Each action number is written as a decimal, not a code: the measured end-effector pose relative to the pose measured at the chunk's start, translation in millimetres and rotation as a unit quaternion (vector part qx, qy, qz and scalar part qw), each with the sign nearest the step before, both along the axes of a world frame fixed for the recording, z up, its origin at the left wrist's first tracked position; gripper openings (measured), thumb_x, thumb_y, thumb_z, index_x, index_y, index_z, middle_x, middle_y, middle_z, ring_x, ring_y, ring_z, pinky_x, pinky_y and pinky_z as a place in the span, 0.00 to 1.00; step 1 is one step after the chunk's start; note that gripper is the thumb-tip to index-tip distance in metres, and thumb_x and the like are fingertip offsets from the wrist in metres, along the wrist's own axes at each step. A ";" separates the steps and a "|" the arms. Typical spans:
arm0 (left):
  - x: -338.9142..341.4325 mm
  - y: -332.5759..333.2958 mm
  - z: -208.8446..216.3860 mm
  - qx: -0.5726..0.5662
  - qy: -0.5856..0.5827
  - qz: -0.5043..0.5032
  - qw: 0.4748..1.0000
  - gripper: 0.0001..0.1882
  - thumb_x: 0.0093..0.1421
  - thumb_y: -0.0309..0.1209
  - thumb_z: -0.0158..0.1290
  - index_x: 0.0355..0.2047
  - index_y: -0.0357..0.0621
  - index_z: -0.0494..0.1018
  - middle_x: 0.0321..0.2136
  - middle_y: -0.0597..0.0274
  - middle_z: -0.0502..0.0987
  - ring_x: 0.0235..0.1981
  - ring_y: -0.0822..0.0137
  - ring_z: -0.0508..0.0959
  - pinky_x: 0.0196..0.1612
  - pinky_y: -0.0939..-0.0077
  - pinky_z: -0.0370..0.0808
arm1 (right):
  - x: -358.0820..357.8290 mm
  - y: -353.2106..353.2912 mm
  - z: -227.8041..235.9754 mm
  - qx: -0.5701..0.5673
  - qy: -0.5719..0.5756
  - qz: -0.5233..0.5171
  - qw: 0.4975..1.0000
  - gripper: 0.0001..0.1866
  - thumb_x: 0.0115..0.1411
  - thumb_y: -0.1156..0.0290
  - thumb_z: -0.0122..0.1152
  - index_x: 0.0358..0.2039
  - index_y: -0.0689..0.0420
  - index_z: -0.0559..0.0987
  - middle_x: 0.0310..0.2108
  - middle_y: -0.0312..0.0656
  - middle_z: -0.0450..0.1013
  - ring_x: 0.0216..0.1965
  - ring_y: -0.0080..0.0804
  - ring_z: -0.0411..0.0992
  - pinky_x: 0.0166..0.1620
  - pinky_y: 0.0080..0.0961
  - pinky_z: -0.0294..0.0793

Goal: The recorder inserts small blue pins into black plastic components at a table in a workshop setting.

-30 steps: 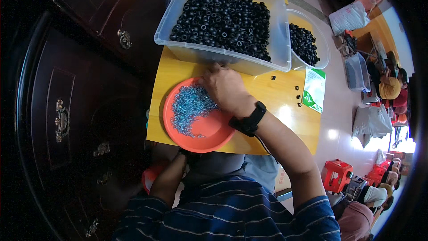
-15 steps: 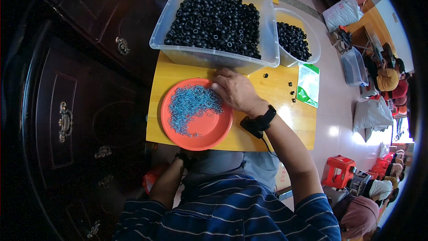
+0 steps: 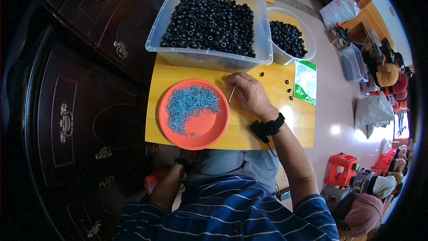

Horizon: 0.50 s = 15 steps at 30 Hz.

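In the head view, the right hand (image 3: 252, 94) is above the yellow counter (image 3: 154, 107), just right of an orange-red dish (image 3: 209, 131). Its fingers (image 3: 237, 78) are curled and pinching a thin metal rod (image 3: 232, 94), which slants down toward the dish's right rim. Small bluish-silver metal pieces (image 3: 189, 102) lie heaped in the dish, mostly toward its upper left. The left hand (image 3: 189, 154) is mostly hidden below the counter's near edge – whether its fingers are spread or pressed together, I cannot tell. Behind the dish is a clear rectangular bin (image 3: 205, 58) of black ring-like pieces (image 3: 207, 27), with a round clear tub (image 3: 310, 47) of similar pieces beside it. Four loose black pieces (image 3: 262, 74) lie to the right – near a green-and-white packet (image 3: 305, 81).
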<state>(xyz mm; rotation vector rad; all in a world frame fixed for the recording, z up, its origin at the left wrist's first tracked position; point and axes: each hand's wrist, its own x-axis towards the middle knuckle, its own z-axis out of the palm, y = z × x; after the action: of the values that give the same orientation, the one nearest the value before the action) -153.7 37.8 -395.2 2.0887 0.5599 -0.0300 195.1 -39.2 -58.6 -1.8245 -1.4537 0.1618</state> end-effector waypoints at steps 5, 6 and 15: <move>-3.3 1.0 -1.2 0.039 -0.002 -0.031 0.999 0.10 0.60 0.36 0.56 0.31 0.43 0.78 0.25 0.57 0.78 0.25 0.56 0.77 0.28 0.61 0.72 | -6.7 16.3 3.3 0.006 -0.040 -0.015 0.999 0.14 0.55 0.78 0.60 0.43 0.57 0.79 0.40 0.48 0.77 0.43 0.52 0.75 0.45 0.42 0.77; -2.6 0.5 -1.4 0.045 -0.003 -0.038 0.998 0.10 0.60 0.36 0.56 0.31 0.43 0.78 0.25 0.57 0.78 0.25 0.56 0.77 0.28 0.61 0.72 | -6.3 20.8 5.6 0.014 -0.059 0.009 0.998 0.12 0.56 0.77 0.60 0.42 0.56 0.80 0.40 0.48 0.77 0.42 0.52 0.76 0.43 0.42 0.77; -12.2 5.2 0.5 0.115 -0.005 -0.071 0.991 0.10 0.61 0.37 0.56 0.31 0.43 0.78 0.25 0.57 0.78 0.25 0.56 0.76 0.28 0.61 0.72 | -33.7 -19.5 29.3 -0.168 0.040 -0.070 0.982 0.09 0.62 0.66 0.62 0.37 0.57 0.82 0.26 0.48 0.79 0.28 0.47 0.79 0.34 0.40 0.78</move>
<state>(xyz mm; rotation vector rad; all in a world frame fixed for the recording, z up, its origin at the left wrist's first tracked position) -165.9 43.0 -394.7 2.3484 0.4242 -0.0379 161.5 -58.6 -29.3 -2.1578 -1.2947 0.4268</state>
